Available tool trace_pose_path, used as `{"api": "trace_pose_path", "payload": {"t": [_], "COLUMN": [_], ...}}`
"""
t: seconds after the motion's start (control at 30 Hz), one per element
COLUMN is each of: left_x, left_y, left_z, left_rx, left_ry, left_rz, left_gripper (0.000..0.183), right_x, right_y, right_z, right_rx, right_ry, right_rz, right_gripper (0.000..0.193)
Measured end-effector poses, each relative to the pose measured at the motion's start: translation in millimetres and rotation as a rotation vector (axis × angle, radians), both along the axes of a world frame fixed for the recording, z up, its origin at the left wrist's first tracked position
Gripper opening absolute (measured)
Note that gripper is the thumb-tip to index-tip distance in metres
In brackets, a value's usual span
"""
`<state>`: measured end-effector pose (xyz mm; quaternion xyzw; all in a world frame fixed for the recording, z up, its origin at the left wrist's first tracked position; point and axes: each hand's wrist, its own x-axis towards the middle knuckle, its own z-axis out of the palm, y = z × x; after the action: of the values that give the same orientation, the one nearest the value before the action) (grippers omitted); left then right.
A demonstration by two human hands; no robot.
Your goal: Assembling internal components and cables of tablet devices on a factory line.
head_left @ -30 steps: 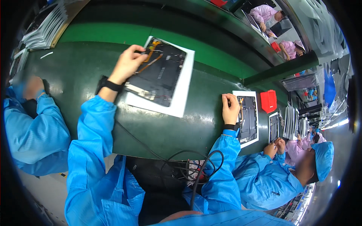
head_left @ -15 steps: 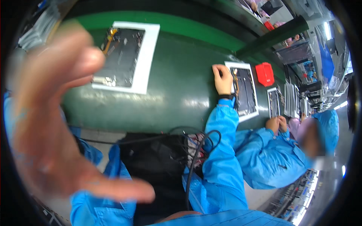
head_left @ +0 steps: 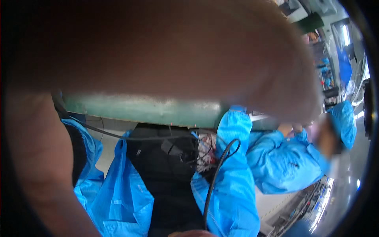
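Note:
My left hand (head_left: 166,47) is raised very close to the camera and fills the top of the view, blurred. Its forearm (head_left: 43,170) rises along the left side. The finger shapes cannot be made out, nor whether anything lies between them. From the lower edge my right arm in a blue sleeve (head_left: 235,158) reaches toward the green table (head_left: 150,108). Behind the raised hand, my right hand is hidden. Only a pale sliver (head_left: 258,117) shows beside the right cuff; the panels on the table are covered from sight.
A black cable (head_left: 213,185) loops over my right sleeve and runs left across my dark-clothed lap (head_left: 166,177). Close at the right sits a co-worker in a blue smock (head_left: 284,162) and cap. A blue garment part (head_left: 122,197) hangs at lower left.
My left hand has swung from the left side up and across the top, right against the camera. It now hides the panels, the red bin and my right hand.

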<state>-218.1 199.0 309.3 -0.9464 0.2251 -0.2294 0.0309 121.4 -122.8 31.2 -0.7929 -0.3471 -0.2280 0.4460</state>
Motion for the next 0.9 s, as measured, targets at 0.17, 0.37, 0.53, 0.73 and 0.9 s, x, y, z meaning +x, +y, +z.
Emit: {"api": "trace_pose_path", "payload": {"t": [0.17,0.37,0.53,0.73,0.9], "left_x": [11.5,4.2,31.5,14.6,59.2], "left_y": [57.5,95.3,110.3,128.5,57.8], "left_z": [-63.7,-99.6,-130.1,-148.8,-100.0], "left_rx": [0.212,0.527,0.614,-0.273,-0.316], "left_ry": [-0.011,-0.089,-0.056,0.583,0.423], "left_rz": [0.041,0.103,-0.074,0.151,-0.034], "left_gripper": [0.076,0.073,0.070,0.044,0.047], "right_x": [-18.5,-32.2,-32.6,-29.1,-43.7], "right_y": [-29.1,-28.1,-28.3,-3.6,-17.9], "right_z": [26.3,27.1,21.7,29.8,36.1], "right_rx": [-0.031,-0.009,0.012,-0.011,-0.035], "right_ry": [0.233,0.254,0.224,0.235,0.246], "right_rz": [0.004,0.032,0.028,0.007,-0.026], "right_gripper": [0.011,0.010,0.010,0.012,0.011]}}
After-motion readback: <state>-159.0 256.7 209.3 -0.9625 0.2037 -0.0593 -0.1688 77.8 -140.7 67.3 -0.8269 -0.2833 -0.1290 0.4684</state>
